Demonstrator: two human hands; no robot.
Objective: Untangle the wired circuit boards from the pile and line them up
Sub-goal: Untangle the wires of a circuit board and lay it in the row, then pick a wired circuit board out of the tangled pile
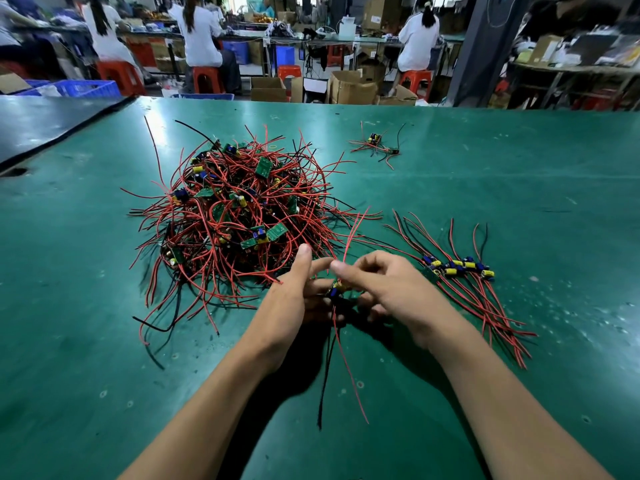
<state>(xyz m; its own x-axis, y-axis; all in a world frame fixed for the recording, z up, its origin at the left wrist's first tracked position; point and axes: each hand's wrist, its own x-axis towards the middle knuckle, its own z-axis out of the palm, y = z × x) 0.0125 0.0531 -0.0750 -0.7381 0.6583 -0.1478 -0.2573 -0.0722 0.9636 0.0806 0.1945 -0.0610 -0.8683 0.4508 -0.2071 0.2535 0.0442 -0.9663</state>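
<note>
Our left hand (294, 292) grips one wired board (336, 289) just above the green bench (519, 202), our right hand (384, 289) pinches its red wire (350, 237); the tangled pile (235, 209) lies left, the lined-up row (457, 268) right.

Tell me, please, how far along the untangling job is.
Done: a few boards lie lined up in a row on the right. In hand: the left hand holds one board while the right hand pinches a red wire above it. Left: the large pile and a small cluster farther back.
</note>
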